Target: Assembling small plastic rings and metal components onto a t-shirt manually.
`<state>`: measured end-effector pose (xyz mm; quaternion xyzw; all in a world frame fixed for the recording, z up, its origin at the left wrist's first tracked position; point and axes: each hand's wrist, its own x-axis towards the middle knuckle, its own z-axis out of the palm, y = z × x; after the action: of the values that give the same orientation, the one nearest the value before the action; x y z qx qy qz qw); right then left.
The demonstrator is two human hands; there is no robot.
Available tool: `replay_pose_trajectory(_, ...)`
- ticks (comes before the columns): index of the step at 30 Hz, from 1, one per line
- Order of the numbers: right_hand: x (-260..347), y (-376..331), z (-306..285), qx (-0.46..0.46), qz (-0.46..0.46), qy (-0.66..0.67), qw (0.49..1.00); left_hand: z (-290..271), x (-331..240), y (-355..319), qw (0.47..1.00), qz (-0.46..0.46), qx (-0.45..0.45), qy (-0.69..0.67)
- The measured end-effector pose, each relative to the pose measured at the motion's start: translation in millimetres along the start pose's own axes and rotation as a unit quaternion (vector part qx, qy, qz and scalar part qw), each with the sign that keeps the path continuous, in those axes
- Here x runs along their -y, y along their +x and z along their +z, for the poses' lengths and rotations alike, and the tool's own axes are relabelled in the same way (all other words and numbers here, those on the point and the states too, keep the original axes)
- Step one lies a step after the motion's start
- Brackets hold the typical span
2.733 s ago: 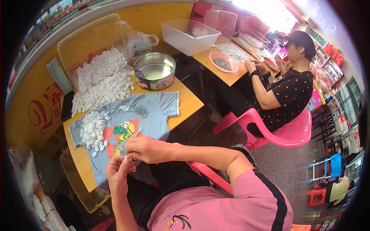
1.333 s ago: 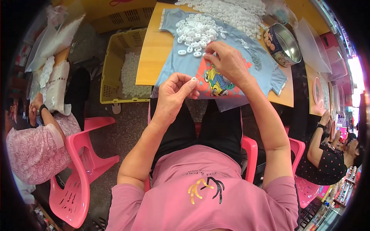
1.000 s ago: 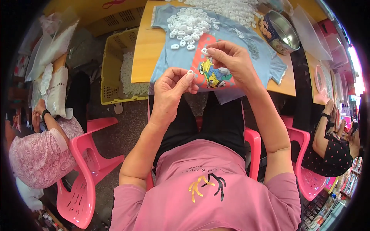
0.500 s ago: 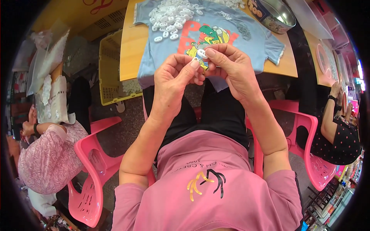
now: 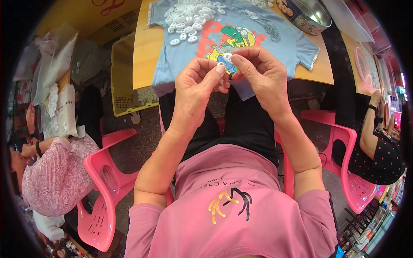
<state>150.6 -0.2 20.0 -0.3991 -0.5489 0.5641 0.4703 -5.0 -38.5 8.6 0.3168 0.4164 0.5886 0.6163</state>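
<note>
Wooden worktop (image 5: pixel 144 51) with a pale blue T-shirt (image 5: pixel 258 41) spread over it, two hands meeting just below its hem.

Far left, a person in a pink patterned top sits by a pink plastic chair (image 5: pixel 103 180); a yellow crate (image 5: pixel 122 81) stands beside the worktop. White plastic rings (image 5: pixel 187 15) are heaped on the shirt's upper left. The left hand (image 5: pixel 198 90) is pinched narrow, fingertips touching the right hand (image 5: pixel 260 75), which grips a small white ring (image 5: pixel 227 56) between thumb and forefinger. A metal tin (image 5: pixel 309 15) sits upper right; another seated person is at the far right.
</note>
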Motion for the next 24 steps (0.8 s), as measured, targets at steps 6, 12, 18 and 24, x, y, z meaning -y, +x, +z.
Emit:
replay_pose_trajectory(6,-6.7,-5.2,4.7,-0.001,-0.065,-0.039,0.997,1.1,2.1,-1.1,1.000,0.003,-0.001,-0.005)
replay_pose_trajectory(12,-10.0,-4.4,1.0,0.021,-0.094,-0.052,0.994,0.7,4.0,-0.8,1.000,0.005,-0.002,0.001)
replay_pose_trajectory(18,-9.7,-7.5,1.5,0.013,-0.090,-0.051,0.994,1.7,5.9,0.5,1.000,0.010,-0.003,-0.011)
replay_pose_trajectory(24,-10.0,-8.8,0.4,0.019,-0.113,-0.041,0.993,-0.2,2.8,1.9,1.000,-0.002,0.012,-0.015)
